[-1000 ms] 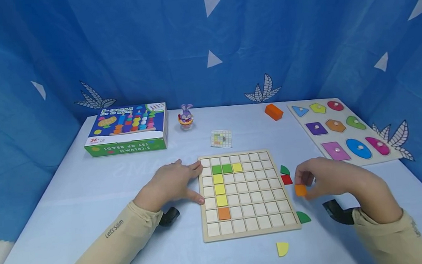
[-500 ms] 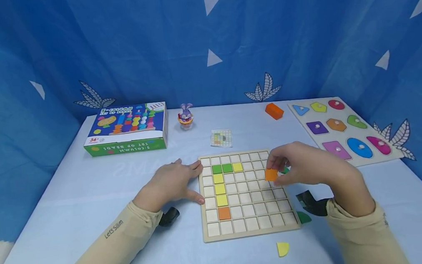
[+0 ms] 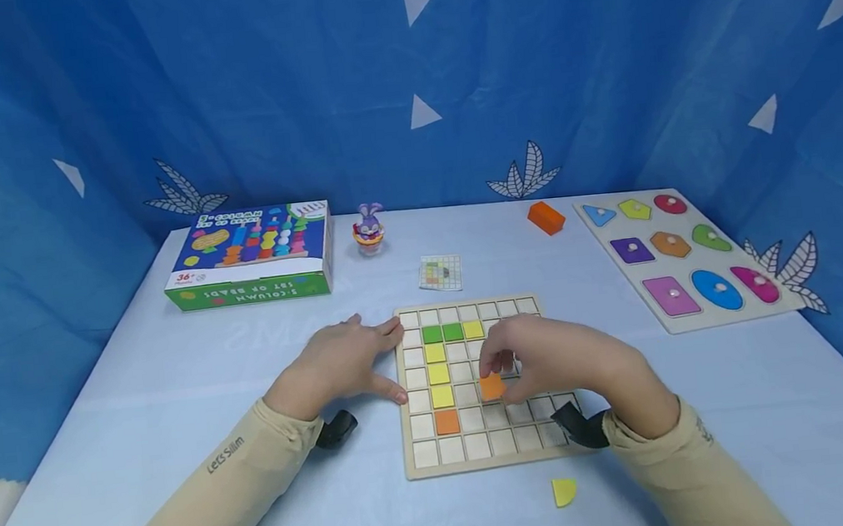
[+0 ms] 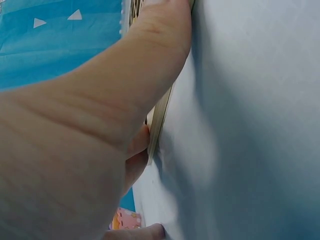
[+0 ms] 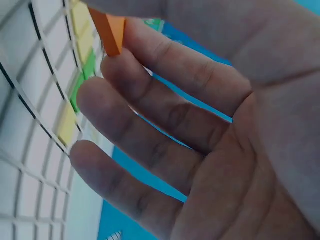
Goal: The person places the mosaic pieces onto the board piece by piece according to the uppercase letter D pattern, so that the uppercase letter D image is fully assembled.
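My left hand [image 3: 339, 358] rests at the left edge of a wooden grid board [image 3: 484, 463], its thumb and fingers spread and touching the rim. The left wrist view shows the thumb along the board's edge [image 4: 159, 120]. Over the board's middle, my right hand [image 3: 553, 356] pinches an orange square tile [image 3: 492, 387] between thumb and fingers. In the right wrist view the orange tile [image 5: 115, 32] looks tilted, clear of the grid. Set in the board are two green tiles [image 3: 443, 334], a yellow tile [image 3: 473, 330] beside them, a column of yellow tiles [image 3: 439, 373] and an orange tile [image 3: 447, 422].
A yellow quarter-round piece [image 3: 564, 492] lies in front of the board. Behind it are a small pattern card [image 3: 441, 273], a rabbit figure [image 3: 368, 230], an orange block [image 3: 546, 218] and a bead-set box [image 3: 248, 257]. A knobbed shape puzzle [image 3: 671, 320] lies at right.
My right hand has carried the orange tile left, from beside the board to over its middle. The right arm now covers the red and green pieces at the board's right. My left hand stays put.
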Demonstrator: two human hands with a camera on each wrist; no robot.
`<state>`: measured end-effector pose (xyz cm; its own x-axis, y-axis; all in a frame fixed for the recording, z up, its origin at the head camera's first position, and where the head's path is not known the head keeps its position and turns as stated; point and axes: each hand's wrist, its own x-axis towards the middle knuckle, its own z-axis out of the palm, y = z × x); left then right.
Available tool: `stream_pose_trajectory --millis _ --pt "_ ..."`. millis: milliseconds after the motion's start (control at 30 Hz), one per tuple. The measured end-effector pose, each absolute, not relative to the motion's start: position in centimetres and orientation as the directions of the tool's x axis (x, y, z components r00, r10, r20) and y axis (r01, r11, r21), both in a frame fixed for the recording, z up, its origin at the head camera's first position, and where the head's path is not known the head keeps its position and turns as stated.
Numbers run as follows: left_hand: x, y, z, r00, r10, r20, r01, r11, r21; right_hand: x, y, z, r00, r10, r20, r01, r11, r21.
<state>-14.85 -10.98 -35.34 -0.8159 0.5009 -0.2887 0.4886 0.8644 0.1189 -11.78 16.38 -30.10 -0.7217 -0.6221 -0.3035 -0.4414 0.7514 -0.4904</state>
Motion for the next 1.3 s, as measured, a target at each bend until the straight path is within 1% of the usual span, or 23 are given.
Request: stream_pose_trajectory --millis 233,367,700,933,1300 --pt "-14.9 -11.0 -35.4 -0.819 0.498 -0.285 0.484 0.866 0.123 -11.4 14.5 -31.9 -0.668 -0.659 -0.347 -0.477 0.736 -0.480" --pt "-14.9 -11.0 -35.4 -0.818 0.500 -0.285 0.486 0.865 0.122 -11.3 14.2 -32.5 -0.656 -0.665 -0.358 -0.476 0.732 -0.488" --pt "-14.8 -10.9 -35.3 -0.818 0.495 -0.292 0.480 0.868 0.128 -11.3 13.9 -33.2 -0.643 -0.680 -0.353 -0.492 0.719 -0.491" --pt "-14.8 -10.9 -35.4 -0.818 0.497 -0.290 0.485 0.867 0.119 -11.2 13.7 -33.3 -0.655 -0.661 -0.365 -0.480 0.738 -0.475" --pt "-14.8 -10.9 -35.3 -0.816 0.500 -0.290 0.485 0.865 0.128 -11.1 13.7 -33.2 -0.654 -0.660 -0.370 -0.482 0.740 -0.469"
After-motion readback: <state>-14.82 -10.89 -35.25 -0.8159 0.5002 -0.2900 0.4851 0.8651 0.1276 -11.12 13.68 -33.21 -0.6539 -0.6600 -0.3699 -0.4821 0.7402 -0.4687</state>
